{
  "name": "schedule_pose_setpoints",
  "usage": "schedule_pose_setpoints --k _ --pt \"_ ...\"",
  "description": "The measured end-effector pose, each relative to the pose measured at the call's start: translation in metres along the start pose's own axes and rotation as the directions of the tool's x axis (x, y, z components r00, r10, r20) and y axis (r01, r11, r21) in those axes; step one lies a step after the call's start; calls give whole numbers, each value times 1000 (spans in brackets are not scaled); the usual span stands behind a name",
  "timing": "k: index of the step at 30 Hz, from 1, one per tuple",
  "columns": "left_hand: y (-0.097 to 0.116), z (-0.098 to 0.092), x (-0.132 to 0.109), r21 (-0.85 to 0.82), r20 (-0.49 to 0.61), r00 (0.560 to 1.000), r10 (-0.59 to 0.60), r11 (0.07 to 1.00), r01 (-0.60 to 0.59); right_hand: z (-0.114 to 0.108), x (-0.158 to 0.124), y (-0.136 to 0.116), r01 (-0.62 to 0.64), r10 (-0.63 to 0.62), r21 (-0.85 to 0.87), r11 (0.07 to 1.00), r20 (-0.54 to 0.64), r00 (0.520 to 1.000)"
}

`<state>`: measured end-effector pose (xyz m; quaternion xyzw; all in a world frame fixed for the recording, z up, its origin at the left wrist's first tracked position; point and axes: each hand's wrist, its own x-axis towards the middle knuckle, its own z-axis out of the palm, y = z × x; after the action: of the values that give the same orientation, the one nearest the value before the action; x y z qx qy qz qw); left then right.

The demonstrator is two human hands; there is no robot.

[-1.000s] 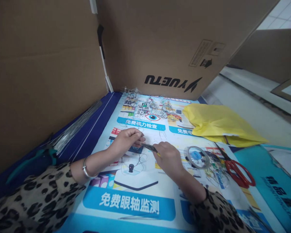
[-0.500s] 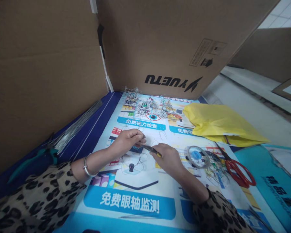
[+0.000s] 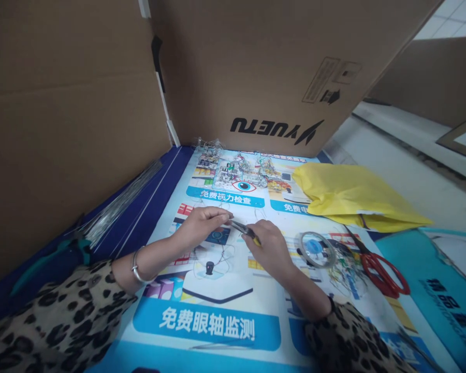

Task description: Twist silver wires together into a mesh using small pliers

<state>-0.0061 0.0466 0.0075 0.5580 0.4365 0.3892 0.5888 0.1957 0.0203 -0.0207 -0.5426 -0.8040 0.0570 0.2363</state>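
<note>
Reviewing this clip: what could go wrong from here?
The tips of the pliers in the right hand sit close to the left hand, so a slip might nip its fingers. The tape roll and tangled wires lie beside the right forearm, which could brush or snag them.

The bit pinched in the left hand is too small for us to name. The right hand hides part of the pliers. Toward the right edge of the counter, we see the teal bag cut off.
</note>
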Motion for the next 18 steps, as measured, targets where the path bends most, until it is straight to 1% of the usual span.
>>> schedule_pose_setpoints --k 3,8,11,12,14,18 --pt "0 2 -2 10 18 1000 1 1000 -1 1 -2 -3 7 -7 -4 1000 25 1000" --pt "-2 2 -2 -42 60 998 16 999 -14 0 -3 -4 -53 53 -1 999 37 998" --pt "-4 0 0 -70 39 999 23 997 -20 -1 -2 -3 -95 93 22 995 69 993" --pt "-5 0 0 -49 22 999 30 998 -29 -1 -1 -3 -102 100 24 995 75 992" --pt "-5 -1 1 48 -10 997 77 996 -77 -1 -1 -3 -100 99 19 995 72 993" --pt "-2 -1 -2 265 -27 973 231 940 -216 0 -3 -5 -66 66 2 998 42 997"
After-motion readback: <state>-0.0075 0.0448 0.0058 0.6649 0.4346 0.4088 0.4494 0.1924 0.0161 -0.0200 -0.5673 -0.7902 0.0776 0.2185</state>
